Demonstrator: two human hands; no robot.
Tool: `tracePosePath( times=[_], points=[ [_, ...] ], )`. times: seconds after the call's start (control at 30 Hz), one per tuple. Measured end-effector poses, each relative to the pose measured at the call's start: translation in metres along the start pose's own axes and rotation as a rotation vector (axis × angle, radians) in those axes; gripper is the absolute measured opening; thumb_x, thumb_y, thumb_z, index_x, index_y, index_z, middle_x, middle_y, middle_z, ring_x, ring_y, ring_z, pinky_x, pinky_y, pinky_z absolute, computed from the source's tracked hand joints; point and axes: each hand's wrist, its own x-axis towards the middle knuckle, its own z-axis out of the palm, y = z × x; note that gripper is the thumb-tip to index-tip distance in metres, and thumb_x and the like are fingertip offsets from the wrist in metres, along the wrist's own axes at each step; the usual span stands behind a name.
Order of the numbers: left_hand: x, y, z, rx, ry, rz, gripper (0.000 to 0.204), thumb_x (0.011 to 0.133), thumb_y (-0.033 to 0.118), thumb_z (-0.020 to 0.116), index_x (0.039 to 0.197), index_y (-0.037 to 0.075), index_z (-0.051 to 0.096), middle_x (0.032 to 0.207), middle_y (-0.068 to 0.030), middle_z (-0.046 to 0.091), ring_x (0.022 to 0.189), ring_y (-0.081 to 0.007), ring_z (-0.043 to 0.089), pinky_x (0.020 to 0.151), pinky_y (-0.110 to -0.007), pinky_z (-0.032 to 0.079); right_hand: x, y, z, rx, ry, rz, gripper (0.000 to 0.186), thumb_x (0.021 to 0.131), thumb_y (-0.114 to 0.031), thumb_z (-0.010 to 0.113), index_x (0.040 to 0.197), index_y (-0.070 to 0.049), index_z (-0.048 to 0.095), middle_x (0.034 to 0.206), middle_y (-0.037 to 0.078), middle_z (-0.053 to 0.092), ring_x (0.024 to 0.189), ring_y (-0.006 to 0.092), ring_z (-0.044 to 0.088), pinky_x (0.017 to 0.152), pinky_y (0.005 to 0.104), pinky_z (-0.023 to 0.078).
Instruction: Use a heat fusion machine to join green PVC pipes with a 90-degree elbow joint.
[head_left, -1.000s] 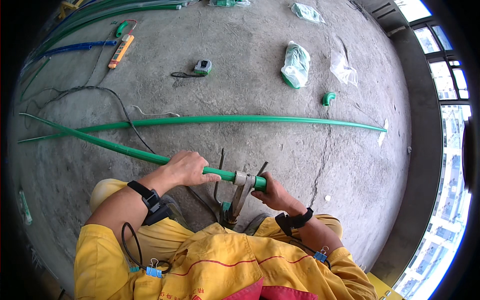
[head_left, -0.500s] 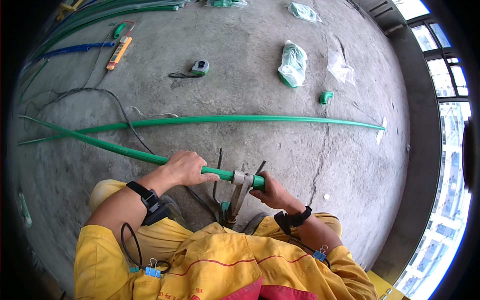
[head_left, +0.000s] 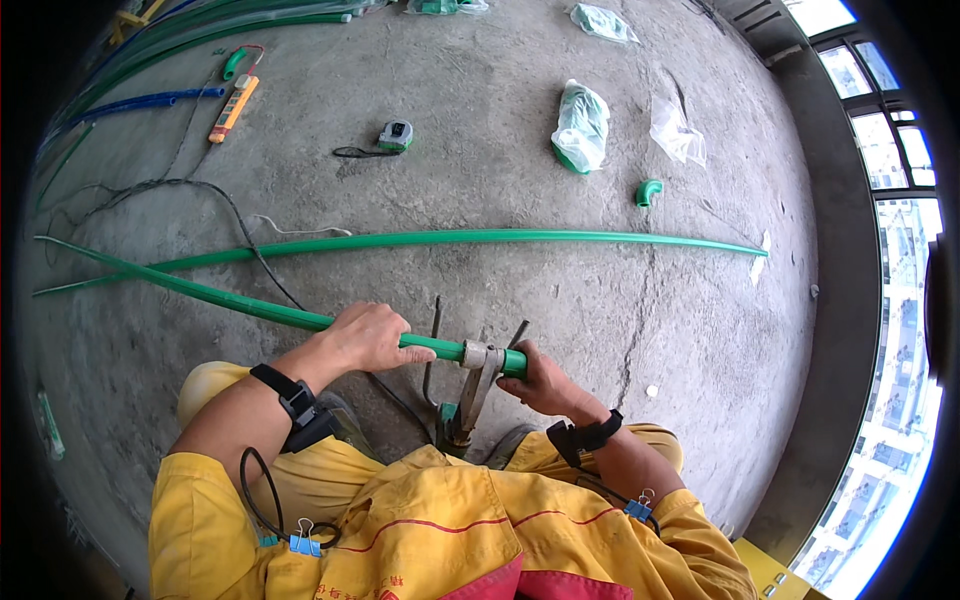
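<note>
My left hand (head_left: 368, 336) grips a long green plastic pipe (head_left: 230, 303) that runs from the far left toward me, just short of its near end. A grey metal pipe cutter (head_left: 478, 372) is clamped around the pipe close to that end, its handles hanging down toward my lap. My right hand (head_left: 540, 381) closes around the pipe's end (head_left: 514, 362) right beside the cutter's jaw. Both wrists carry black bands, and my sleeves are yellow.
A second long green pipe (head_left: 480, 239) lies across the concrete floor beyond. Farther off are a green elbow fitting (head_left: 648, 191), bags of green fittings (head_left: 581, 127), a tape measure (head_left: 396, 134), an orange tool (head_left: 233, 108), blue pipes (head_left: 140, 102) and a black cable (head_left: 240, 225). Windows (head_left: 900, 300) line the right.
Nothing has moved noticeably; both hands keep their hold on the pipe with the cutter around it.
</note>
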Motion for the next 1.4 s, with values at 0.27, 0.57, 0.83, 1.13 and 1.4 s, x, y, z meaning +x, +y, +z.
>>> tracePosePath(
  times=[0.27,0.57,0.83,1.13,1.4],
  points=[
    [0.003,-0.001,-0.002,0.003,-0.05,0.029,0.076,0.08,0.076,0.053,0.071,0.002,0.068,0.07,-0.0213,0.065,0.074,-0.0406,0.065,0.069,-0.049,0.052,-0.004,0.002,-0.02,0.448,-0.279,0.086,0.038,0.1,-0.038,0.056,0.114,-0.004,0.049,0.088,0.003,0.059,0.074,0.0111,0.058,0.067,0.029,0.05],
    [0.003,0.009,-0.008,-0.01,-0.062,0.002,0.071,0.083,0.069,0.056,0.073,0.0,0.066,0.07,-0.023,0.063,0.073,-0.0427,0.062,0.068,-0.05,0.05,-0.009,-0.002,-0.013,0.38,-0.204,0.12,0.041,0.101,-0.044,0.05,0.109,-0.004,0.045,0.078,0.009,0.056,0.071,0.0191,0.06,0.065,0.0334,0.049],
    [-0.003,0.005,-0.008,0.014,-0.033,0.068,0.07,0.085,0.067,0.056,0.068,-0.001,0.065,0.065,-0.0239,0.061,0.07,-0.0447,0.062,0.065,-0.05,0.05,-0.009,-0.001,-0.003,0.273,-0.125,-0.027,0.038,0.101,-0.038,0.052,0.112,-0.003,0.043,0.08,0.017,0.055,0.074,0.0311,0.057,0.066,0.0418,0.045],
    [-0.005,0.006,-0.011,0.033,-0.085,0.034,0.077,0.084,0.072,0.051,0.072,-0.001,0.069,0.072,-0.0235,0.066,0.077,-0.0433,0.066,0.07,-0.051,0.053,-0.009,-0.008,-0.005,0.212,-0.117,0.001,0.042,0.1,-0.04,0.053,0.116,-0.002,0.043,0.08,0.013,0.053,0.073,0.0247,0.055,0.065,0.0373,0.047],
    [-0.003,0.0,-0.008,0.011,-0.105,0.048,0.078,0.083,0.074,0.051,0.07,-0.001,0.069,0.069,-0.023,0.065,0.073,-0.0427,0.066,0.069,-0.05,0.053,-0.008,-0.01,-0.008,0.144,-0.131,0.042,0.043,0.1,-0.041,0.051,0.116,-0.002,0.043,0.082,0.023,0.059,0.078,0.0407,0.06,0.068,0.0448,0.046]
  ],
)
